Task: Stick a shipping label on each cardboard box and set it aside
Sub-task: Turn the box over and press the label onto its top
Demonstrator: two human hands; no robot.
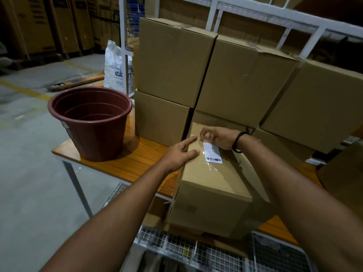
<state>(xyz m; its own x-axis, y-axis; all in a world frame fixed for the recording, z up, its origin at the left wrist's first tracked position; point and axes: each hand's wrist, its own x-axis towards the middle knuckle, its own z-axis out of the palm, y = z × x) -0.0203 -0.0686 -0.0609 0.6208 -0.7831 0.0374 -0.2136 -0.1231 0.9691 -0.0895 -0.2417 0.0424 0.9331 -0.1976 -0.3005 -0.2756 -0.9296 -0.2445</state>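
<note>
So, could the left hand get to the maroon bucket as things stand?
Probably yes: the left hand rests on the box's left edge, and only bare tabletop lies between it and the bucket.

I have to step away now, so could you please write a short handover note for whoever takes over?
Left hand: flat on the front box, steadying it.
Right hand: pinches the far end of the shipping label.
Done: label lies on the box top.
Left: press it flat, set the box aside, then do the stacked boxes behind.
</note>
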